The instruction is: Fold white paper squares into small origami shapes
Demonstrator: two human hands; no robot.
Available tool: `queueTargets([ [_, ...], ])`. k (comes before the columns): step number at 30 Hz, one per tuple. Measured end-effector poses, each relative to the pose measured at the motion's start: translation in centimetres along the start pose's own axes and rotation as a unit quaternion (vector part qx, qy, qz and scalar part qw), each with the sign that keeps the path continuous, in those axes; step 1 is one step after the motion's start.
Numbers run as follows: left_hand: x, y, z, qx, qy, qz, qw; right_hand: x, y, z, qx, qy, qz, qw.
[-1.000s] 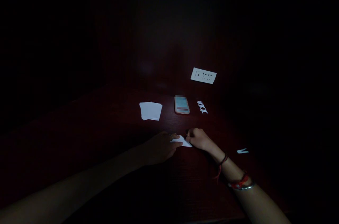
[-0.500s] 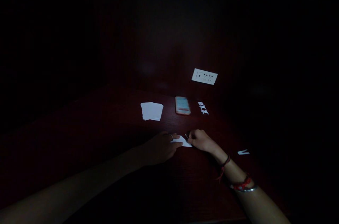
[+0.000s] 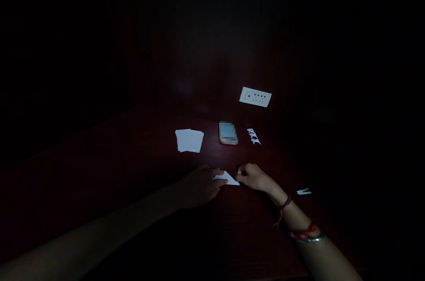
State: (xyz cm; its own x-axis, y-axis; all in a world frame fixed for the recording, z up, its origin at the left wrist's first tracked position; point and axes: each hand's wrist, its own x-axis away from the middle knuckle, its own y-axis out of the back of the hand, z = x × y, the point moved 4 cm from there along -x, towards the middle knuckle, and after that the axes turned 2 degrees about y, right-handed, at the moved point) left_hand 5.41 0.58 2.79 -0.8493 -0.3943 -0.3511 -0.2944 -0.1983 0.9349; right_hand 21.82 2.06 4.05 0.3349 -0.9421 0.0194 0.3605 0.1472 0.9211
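Observation:
My left hand (image 3: 202, 188), with a ring on one finger, grips a small folded piece of white paper (image 3: 228, 178) low over the dark red table. Its thumb and a finger lie across the paper, and part of the sheet is hidden beneath them. My right hand (image 3: 252, 177) is closed in a pinch at the paper's right-hand tip. A thin dark line shows by those fingertips, too small to name. Cords and a metal bangle circle the right wrist and forearm.
Beyond my left hand lies a stack of white paper (image 3: 189, 141). A phone with a blurred screen (image 3: 228, 132) lies right of it, then several small folded paper pieces (image 3: 253, 136). A paper scrap (image 3: 303, 191) lies at far right. A socket panel (image 3: 255, 96) is on the back wall.
My right hand has shifted slightly right and down along the paper's tip, staying pinched. My left hand keeps its hold with hardly any movement.

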Motion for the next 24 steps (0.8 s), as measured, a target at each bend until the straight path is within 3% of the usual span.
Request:
queueTargets([
  [24,0.06,-0.22,0.3,0.008,-0.007,-0.009,1.0,0.38,0.17,0.02,0.017,-0.01,0.036,0.999],
])
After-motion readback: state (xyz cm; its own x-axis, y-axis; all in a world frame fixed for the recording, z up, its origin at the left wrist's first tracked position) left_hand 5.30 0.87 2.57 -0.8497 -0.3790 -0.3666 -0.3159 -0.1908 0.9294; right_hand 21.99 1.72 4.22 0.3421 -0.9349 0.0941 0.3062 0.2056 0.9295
